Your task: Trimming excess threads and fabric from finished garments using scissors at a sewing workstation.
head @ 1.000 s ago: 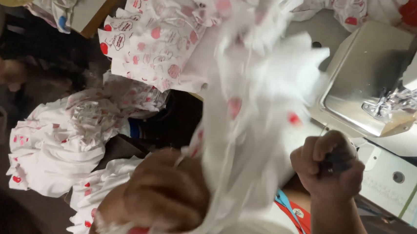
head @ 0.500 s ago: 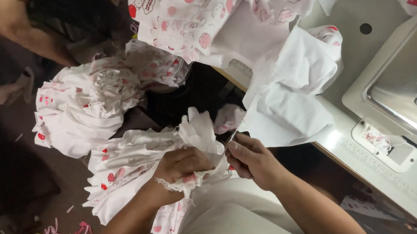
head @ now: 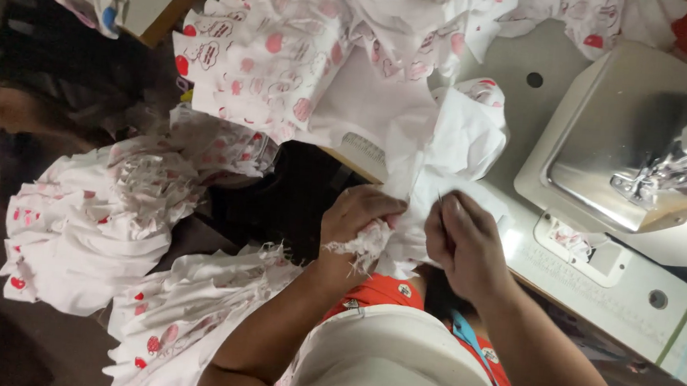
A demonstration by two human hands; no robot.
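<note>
Both hands higher now, left hand (head: 355,216) and right hand (head: 464,243) pinched on one white cloth (head: 459,149).

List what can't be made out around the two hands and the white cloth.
- Head view: left hand fingertips, buried in the white cloth.
- What the right hand pinches: too small, hidden by its fingers.
- Sewing machine: needle area blurred by glare, its right side cut off by the frame edge.
</note>
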